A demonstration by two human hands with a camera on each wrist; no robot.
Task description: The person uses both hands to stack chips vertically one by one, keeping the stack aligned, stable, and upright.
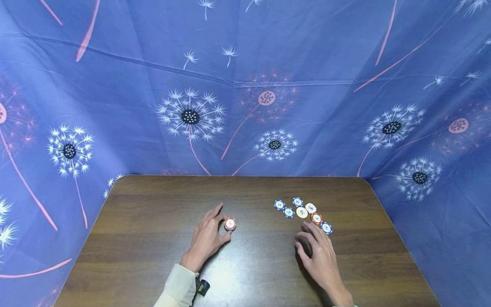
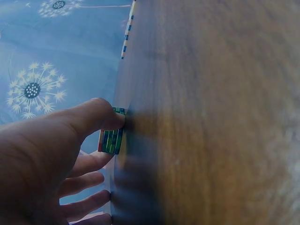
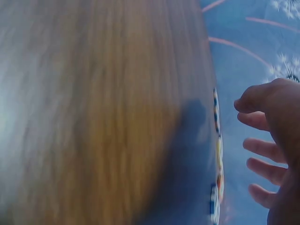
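Left hand pinches chip stack; empty right hand hovers, relaxed, near loose chips.

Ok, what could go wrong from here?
The left hand pinches the stack of chips from the sides, so an uneven squeeze might make chips slide out.

The right hand has its fingertips close to the red chip, so a careless move could knock it.

The yellow chip and white chip lie very close together; picking one may drag the other.
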